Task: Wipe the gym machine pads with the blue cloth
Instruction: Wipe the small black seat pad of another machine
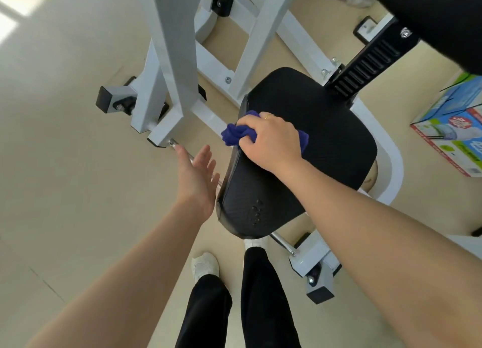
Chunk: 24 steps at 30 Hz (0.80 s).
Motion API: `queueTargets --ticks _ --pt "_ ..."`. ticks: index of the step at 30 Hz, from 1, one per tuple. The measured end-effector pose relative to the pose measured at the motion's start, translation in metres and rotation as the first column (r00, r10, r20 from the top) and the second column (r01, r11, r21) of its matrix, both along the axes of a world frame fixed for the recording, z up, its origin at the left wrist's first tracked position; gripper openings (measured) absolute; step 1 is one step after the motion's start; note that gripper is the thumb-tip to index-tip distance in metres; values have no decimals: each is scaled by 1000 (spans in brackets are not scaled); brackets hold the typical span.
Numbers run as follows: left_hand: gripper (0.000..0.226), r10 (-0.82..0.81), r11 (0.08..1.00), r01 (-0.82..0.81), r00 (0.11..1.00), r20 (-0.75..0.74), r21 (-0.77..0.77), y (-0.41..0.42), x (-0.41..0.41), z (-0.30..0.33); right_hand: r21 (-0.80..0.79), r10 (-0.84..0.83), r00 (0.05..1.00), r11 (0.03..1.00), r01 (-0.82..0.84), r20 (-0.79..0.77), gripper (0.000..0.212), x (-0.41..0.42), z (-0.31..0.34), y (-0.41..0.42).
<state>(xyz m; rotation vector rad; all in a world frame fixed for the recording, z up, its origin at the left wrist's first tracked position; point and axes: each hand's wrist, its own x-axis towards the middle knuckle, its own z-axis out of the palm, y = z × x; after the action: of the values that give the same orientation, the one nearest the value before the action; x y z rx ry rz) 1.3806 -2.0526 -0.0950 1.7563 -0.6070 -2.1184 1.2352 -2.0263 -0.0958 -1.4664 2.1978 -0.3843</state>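
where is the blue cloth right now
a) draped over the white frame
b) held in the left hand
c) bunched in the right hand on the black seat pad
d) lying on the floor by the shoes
c, the blue cloth is bunched under the right hand, which holds it against the black seat pad, while the left hand is open and holds nothing.

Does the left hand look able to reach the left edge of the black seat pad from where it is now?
Probably yes. The left hand hangs open just beside the seat pad edge, nothing between them. The right hand and blue cloth sit farther up the pad, out of its way.
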Motion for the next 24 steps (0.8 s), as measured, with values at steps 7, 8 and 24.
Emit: queueTargets --ticks 7,8,24 --pt "66 -23 1000 23 1000 17 -10 10 -5 15 -136 320 943 942 -306 90 37 49 28 68" --pt "67 -24 1000 24 1000 6 -14 11 -2 15 -135 360 932 926 -353 36 37 44 25 65" --pt "63 -192 971 199 979 69 -132 44 24 11 -206 252 964 942 -265 -91 34 54 19 96"
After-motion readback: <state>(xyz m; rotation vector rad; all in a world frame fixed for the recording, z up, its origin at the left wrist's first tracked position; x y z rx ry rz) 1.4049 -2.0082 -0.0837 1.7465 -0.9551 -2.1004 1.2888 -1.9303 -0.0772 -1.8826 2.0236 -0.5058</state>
